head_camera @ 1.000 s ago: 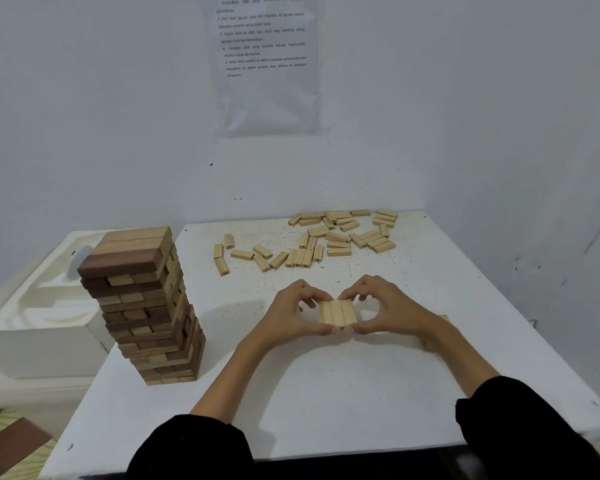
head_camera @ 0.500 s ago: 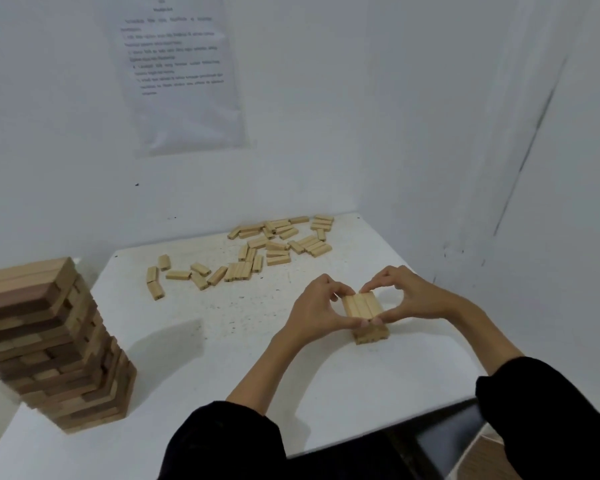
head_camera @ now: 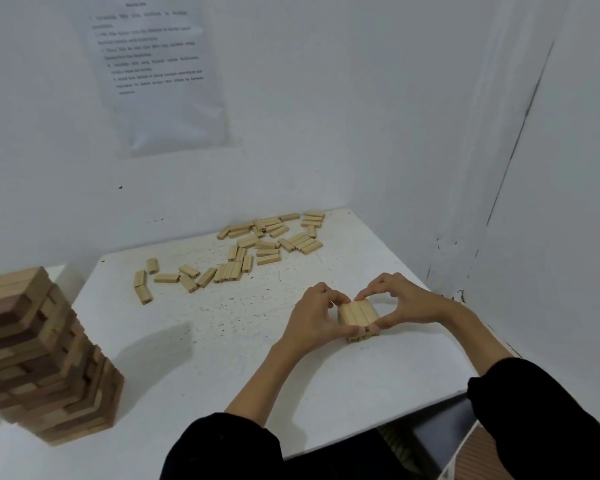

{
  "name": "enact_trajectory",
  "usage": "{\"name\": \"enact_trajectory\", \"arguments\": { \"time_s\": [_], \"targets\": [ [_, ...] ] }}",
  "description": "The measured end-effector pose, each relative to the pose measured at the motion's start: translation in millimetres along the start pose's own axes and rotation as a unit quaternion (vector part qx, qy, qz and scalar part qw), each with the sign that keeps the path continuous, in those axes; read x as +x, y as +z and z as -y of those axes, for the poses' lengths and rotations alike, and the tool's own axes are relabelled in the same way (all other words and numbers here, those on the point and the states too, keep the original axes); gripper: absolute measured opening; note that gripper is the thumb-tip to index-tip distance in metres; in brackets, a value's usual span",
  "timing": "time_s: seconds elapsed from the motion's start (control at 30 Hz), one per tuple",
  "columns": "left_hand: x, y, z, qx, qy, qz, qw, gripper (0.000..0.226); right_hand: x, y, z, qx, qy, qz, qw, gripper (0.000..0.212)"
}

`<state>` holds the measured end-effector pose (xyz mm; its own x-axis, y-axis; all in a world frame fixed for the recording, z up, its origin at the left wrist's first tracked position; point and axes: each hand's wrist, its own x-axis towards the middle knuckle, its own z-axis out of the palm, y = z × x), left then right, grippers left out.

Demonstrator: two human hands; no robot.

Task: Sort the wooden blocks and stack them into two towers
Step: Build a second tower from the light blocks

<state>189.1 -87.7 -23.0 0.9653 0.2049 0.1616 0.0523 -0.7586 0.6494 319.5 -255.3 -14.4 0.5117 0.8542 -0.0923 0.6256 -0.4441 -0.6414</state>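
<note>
both hands — left hand (head_camera: 314, 318), right hand (head_camera: 404, 303) — grip small block stack (head_camera: 358, 314).

Black long sleeves (head_camera: 222, 448) (pushed up past the wrists), forearms and hands bare.

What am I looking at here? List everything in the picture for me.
tall tower: one, dark and pale brown layers, near left of the table.
small stack: one, pale wood, three blocks on top, near right of the table.
loose blocks: dozens, pale wood, scattered on the table's far side.
table: one, white, speckled, in the room's corner.
printed sheet: one, white, on the back wall.
left hand: one, black sleeve, pinches the small stack's left side.
right hand: one, black sleeve, pinches its right side.
</note>
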Motion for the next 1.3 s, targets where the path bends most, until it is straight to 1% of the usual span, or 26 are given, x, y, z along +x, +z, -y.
{"name": "enact_trajectory", "arguments": {
  "time_s": [0.07,0.2,0.4,0.5,0.6,0.63,0.7,0.8,0.9,0.97,1.07,1.13,1.2,1.23,1.3],
  "targets": [
    [-1,0,2,-0.003,0.0,0.0,1.0,0.062,1,1,0,0.005,-0.004,-0.003,1.0,0.052],
    [-2,0,5,-0.007,0.003,-0.008,1.0,0.055,2,3,1,0.007,-0.008,-0.007,1.0,0.052],
    [-1,4,6,-0.011,0.007,-0.005,1.0,0.055,1,4,0,0.012,0.007,-0.003,1.0,0.052],
    [-2,4,6,-0.008,0.008,0.001,1.0,0.058,0,4,2,0.007,0.012,0.001,1.0,0.056],
    [-3,1,6,-0.03,0.008,0.003,1.0,0.066,-1,0,7,0.034,0.016,-0.003,0.999,0.061],
    [-3,-2,8,-0.044,0.009,-0.001,0.999,0.063,0,-2,9,0.047,0.015,-0.004,0.999,0.061],
    [0,-10,14,-0.07,0.008,-0.019,0.997,0.048,3,-5,12,0.062,0.005,-0.008,0.998,0.057],
    [6,-27,32,-0.09,-0.01,-0.072,0.993,0.033,19,-3,16,0.066,-0.007,-0.023,0.998,0.044],
    [15,-45,57,-0.055,-0.024,-0.105,0.993,0.025,45,2,23,0.058,-0.019,-0.047,0.997,0.035],
    [25,-57,73,-0.032,-0.033,-0.116,0.992,0.025,70,6,29,0.024,-0.012,-0.062,0.998,0.034],
    [46,-73,93,0.012,-0.052,-0.151,0.987,0.025,117,12,38,-0.041,0.028,-0.073,0.996,0.05],
    [60,-77,104,0.045,-0.075,-0.163,0.983,0.025,146,16,44,-0.067,0.062,-0.065,0.994,0.063],
    [74,-76,114,0.097,-0.081,-0.146,0.981,0.031,169,21,49,-0.079,0.101,-0.064,0.99,0.073],
    [78,-74,119,0.123,-0.081,-0.129,0.981,0.034,178,23,52,-0.08,0.124,-0.076,0.986,0.077],
    [84,-64,125,0.146,-0.09,-0.108,0.979,0.038,193,27,52,-0.086,0.176,-0.127,0.972,0.087]
  ]
}}
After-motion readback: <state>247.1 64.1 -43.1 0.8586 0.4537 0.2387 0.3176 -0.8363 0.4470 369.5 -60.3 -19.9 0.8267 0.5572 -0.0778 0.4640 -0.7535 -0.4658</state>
